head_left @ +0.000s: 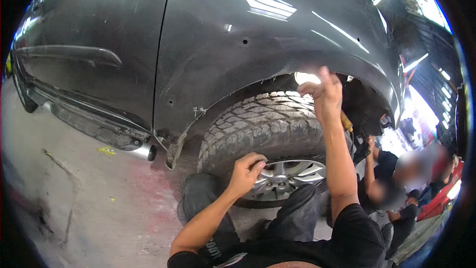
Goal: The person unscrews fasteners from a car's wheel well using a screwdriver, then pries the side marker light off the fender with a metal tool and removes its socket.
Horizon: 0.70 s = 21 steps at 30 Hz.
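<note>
A dark grey vehicle's front wheel fills the middle, its worn tyre point(258, 124) above a silver alloy rim point(282, 172). In front of the tyre's sidewall, beside the rim's left edge, is my left hand point(246, 172). Its fingers are curled in near the thumb, and whatever they might hold is hidden. My right hand point(326, 97) is raised at the wheel arch opening, over the top of the tyre. Some of its fingers point up and apart, slightly blurred, with nothing visible in them. Behind it, a bright light point(305, 78) shines inside the arch.
The fender point(277, 34) curves above, with a bare arch edge and small holes. A side step point(99, 126) runs along the left. Behind my right forearm is a yellow cylindrical part point(346, 121). At the right, other people point(396, 178) crouch, one with a raised hand point(371, 144).
</note>
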Each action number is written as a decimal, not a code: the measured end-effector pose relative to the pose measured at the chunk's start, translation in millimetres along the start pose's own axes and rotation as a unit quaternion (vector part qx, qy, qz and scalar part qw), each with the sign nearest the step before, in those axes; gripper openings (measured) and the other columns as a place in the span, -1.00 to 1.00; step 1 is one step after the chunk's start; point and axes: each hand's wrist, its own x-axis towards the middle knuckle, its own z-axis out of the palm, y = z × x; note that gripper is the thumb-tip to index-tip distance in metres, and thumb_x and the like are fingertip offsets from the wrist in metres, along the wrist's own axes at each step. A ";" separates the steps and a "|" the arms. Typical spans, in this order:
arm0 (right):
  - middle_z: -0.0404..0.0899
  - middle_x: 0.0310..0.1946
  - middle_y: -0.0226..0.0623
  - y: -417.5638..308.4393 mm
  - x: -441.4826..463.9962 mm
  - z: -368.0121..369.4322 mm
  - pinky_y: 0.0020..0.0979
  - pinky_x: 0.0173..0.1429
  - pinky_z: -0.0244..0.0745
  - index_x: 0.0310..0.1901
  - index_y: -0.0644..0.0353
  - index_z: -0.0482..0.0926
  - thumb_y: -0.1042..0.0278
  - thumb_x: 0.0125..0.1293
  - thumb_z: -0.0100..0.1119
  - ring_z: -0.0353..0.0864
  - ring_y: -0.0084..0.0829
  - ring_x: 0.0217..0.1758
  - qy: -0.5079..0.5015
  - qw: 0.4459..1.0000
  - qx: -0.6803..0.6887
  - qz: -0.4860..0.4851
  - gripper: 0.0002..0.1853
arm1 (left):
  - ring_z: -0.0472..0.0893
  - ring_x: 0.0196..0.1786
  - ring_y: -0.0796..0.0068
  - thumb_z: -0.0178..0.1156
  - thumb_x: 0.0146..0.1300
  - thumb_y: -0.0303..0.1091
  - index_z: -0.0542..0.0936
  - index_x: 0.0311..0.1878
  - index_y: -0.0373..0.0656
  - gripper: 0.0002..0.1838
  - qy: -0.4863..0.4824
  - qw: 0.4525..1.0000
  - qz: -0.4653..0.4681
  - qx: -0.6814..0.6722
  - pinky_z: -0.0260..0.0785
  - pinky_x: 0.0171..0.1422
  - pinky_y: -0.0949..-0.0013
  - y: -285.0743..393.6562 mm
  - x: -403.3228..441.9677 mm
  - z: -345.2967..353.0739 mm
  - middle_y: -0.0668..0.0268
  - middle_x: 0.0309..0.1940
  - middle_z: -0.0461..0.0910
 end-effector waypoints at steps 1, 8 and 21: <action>0.73 -0.17 0.11 -14.9 -17.2 23.9 -0.27 -0.30 0.64 0.05 0.51 0.57 0.01 0.49 0.24 0.77 -0.18 -0.36 -0.024 0.998 -0.055 0.006 -0.46 | 0.68 -0.25 0.49 0.23 0.43 -0.50 0.69 -0.04 -0.33 -0.86 0.001 1.000 -0.004 0.012 0.53 -0.14 0.36 6.7 -0.1 0.7 0.27 -0.26 0.65; 0.74 -0.07 -0.03 -7.0 -117.2 44.2 -0.25 0.03 0.66 0.33 0.37 0.54 0.44 0.35 0.33 0.78 -0.20 -0.07 -0.328 0.918 -0.214 -0.056 -0.48 | 0.60 -0.18 0.51 0.28 0.42 -0.47 0.68 -0.09 -0.33 -0.88 0.179 0.961 0.198 0.078 0.44 -0.04 0.39 99.3 20.3 -5.1 0.28 -0.19 0.61; 0.50 -0.38 -0.28 -12.7 -108.5 19.3 -0.29 -0.38 0.57 0.38 0.20 0.51 0.49 0.14 0.26 0.62 -0.31 -0.43 -0.203 0.831 -0.428 -0.292 -0.33 | 0.60 -0.27 0.48 0.27 0.50 -0.38 0.62 -0.06 -0.31 -0.84 0.166 0.963 0.184 -0.101 0.54 -0.14 0.35 138.9 63.3 15.3 0.30 -0.30 0.60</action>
